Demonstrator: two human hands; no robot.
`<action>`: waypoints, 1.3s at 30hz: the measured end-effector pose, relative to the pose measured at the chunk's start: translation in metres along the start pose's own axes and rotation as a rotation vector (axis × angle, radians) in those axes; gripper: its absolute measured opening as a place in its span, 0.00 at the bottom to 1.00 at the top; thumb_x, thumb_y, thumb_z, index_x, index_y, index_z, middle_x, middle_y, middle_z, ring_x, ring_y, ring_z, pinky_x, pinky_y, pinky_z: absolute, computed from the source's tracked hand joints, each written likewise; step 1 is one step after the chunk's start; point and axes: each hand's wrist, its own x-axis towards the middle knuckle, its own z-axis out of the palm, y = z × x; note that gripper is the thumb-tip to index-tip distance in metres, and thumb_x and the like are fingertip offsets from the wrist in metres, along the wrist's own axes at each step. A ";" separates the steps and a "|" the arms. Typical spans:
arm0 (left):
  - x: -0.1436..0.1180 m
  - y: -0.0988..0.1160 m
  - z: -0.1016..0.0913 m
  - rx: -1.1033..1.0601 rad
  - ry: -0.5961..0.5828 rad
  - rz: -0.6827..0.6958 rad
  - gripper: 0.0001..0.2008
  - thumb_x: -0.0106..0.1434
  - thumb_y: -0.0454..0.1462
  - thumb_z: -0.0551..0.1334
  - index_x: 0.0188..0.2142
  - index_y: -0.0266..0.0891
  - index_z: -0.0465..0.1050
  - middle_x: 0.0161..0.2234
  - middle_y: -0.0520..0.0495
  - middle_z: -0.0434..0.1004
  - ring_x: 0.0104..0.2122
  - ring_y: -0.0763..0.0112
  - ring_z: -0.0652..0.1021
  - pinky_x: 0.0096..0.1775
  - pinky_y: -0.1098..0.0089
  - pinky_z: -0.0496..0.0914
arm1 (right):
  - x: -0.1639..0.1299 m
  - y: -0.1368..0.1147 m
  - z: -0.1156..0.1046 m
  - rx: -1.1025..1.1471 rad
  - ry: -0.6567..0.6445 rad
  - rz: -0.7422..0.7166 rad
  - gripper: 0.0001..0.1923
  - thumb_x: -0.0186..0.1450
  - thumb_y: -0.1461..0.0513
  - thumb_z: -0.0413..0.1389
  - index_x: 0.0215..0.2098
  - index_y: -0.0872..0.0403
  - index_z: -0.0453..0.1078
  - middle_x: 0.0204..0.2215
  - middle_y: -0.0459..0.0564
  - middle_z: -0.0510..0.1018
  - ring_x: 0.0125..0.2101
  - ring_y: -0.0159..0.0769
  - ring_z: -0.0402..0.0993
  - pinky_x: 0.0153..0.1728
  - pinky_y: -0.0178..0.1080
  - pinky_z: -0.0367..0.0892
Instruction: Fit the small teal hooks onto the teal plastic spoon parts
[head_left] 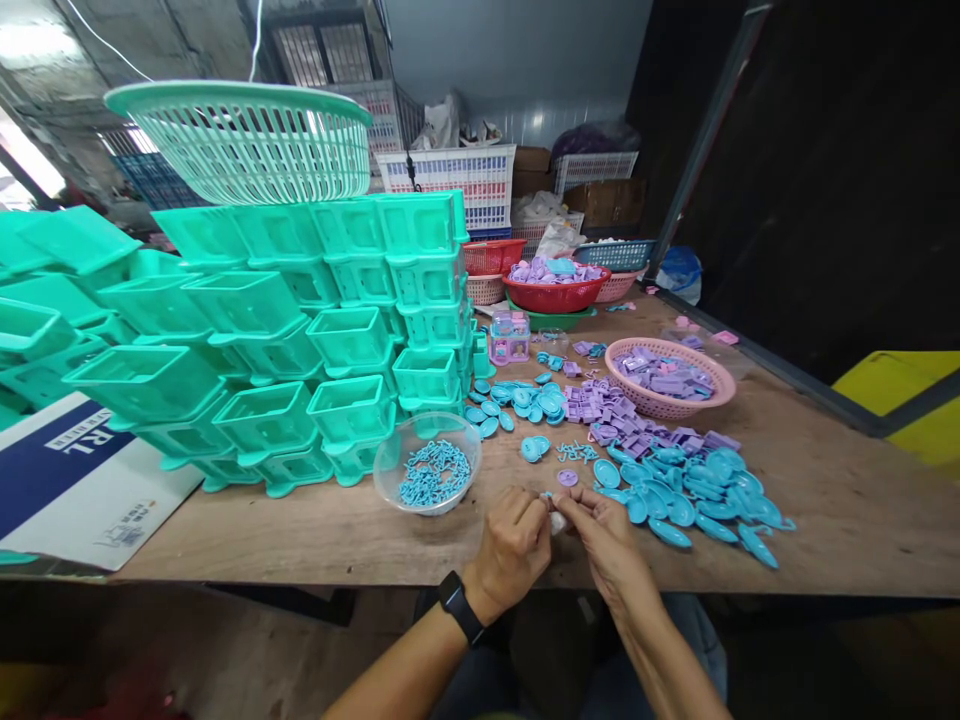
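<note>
My left hand point(516, 540), with a dark watch on its wrist, is closed close to the table's front edge. Facing it, my right hand point(604, 530) pinches with thumb and forefinger. A small blue plastic piece point(547, 495) shows between the fingertips of both hands; its shape is mostly hidden. Something whitish point(557, 522) shows under the fingers, too covered to name. Just beyond lie a purple disc point(568, 478), a few small blue hooked pieces point(577, 452) and a blue oval part point(534, 448). Blue oval parts point(681, 508) are heaped right of my right hand.
A clear bowl point(387, 470) of small blue pieces stands left of my hands. Stacked green plastic boxes point(349, 408) rise behind it, topped by a green basket point(247, 100). Purple parts point(630, 428) lie before a pink basket point(652, 404). A red basket point(559, 298) stands farther back.
</note>
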 end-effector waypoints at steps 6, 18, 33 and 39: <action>0.000 -0.003 0.005 -0.123 -0.259 -0.122 0.07 0.71 0.34 0.58 0.35 0.39 0.72 0.30 0.47 0.78 0.31 0.68 0.78 0.34 0.71 0.69 | 0.012 0.015 -0.033 -0.322 0.040 -0.130 0.20 0.46 0.45 0.64 0.20 0.52 0.71 0.19 0.47 0.75 0.22 0.37 0.71 0.25 0.37 0.63; 0.065 -0.041 0.034 0.261 -0.603 -0.536 0.11 0.70 0.31 0.56 0.49 0.34 0.72 0.51 0.34 0.75 0.51 0.54 0.77 0.51 0.59 0.72 | 0.038 -0.007 -0.075 -1.514 0.406 -0.522 0.18 0.70 0.59 0.50 0.45 0.55 0.80 0.37 0.60 0.81 0.39 0.49 0.75 0.40 0.44 0.65; 0.019 -0.031 0.009 0.077 -0.429 -0.553 0.17 0.61 0.23 0.53 0.42 0.37 0.75 0.42 0.41 0.77 0.45 0.59 0.78 0.47 0.61 0.72 | 0.099 -0.017 -0.024 -1.628 0.107 -0.391 0.11 0.66 0.66 0.54 0.35 0.54 0.80 0.38 0.60 0.83 0.45 0.50 0.75 0.43 0.46 0.59; 0.007 -0.024 0.008 -0.017 -0.404 -0.557 0.10 0.68 0.31 0.57 0.46 0.37 0.74 0.44 0.39 0.76 0.47 0.56 0.77 0.50 0.58 0.72 | 0.087 -0.010 -0.039 -1.531 0.075 -0.498 0.11 0.63 0.68 0.54 0.32 0.53 0.78 0.42 0.61 0.82 0.45 0.53 0.74 0.43 0.48 0.61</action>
